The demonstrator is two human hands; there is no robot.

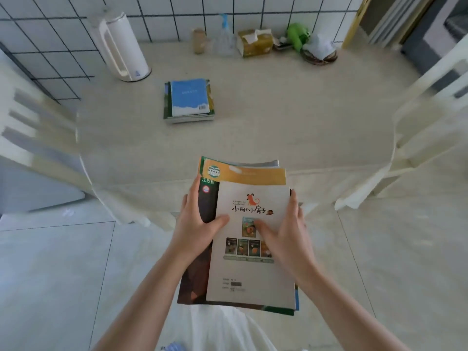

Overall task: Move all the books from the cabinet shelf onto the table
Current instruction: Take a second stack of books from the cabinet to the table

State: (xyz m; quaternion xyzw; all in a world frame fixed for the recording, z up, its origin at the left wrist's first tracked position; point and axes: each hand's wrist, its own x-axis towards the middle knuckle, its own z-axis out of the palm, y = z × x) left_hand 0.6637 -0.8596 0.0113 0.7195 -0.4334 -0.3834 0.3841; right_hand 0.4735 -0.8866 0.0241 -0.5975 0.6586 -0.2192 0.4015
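Observation:
I hold a stack of thin books in front of me, near the table's front edge. Its top book has a pale cover with a red dog drawing; green and yellow covers stick out beneath. My left hand grips the stack's left side, thumb on top. My right hand grips the right side, thumb lying across the pale cover. Another stack of books, a blue cover on top, lies on the cream table toward the back left. The cabinet shelf is out of sight.
A white kettle stands at the table's back left. Along the tiled wall sit a small jar, a clear spray bottle, a tissue box, a green toy and a woven basket. White chairs flank the table.

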